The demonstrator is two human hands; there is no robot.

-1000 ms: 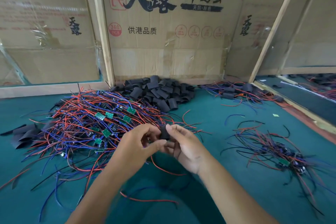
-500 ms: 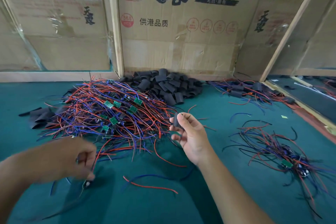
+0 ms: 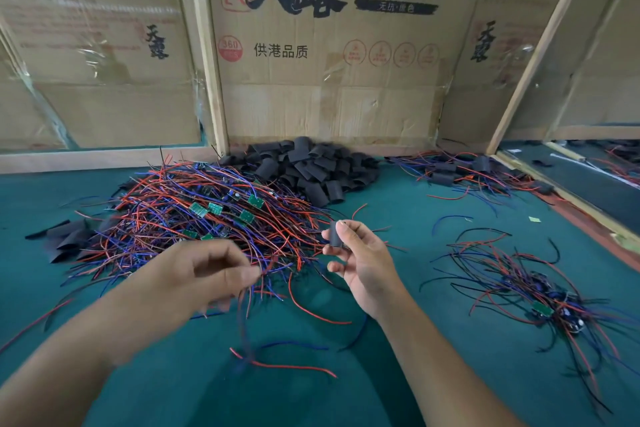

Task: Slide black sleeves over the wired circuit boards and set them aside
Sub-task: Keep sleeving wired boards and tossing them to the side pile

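The right hand pinches a black sleeve upright between thumb and fingers. The left hand, fingers curled together, pinches thin red and blue wires at the near edge of the tangled pile of wired circuit boards. Behind that pile, loose black sleeves are heaped against a cardboard wall on the green tabletop.

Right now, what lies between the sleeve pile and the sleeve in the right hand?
Head view: only bare green mat and a stray red wire end separate the sleeve pile from the sleeve in the right hand.
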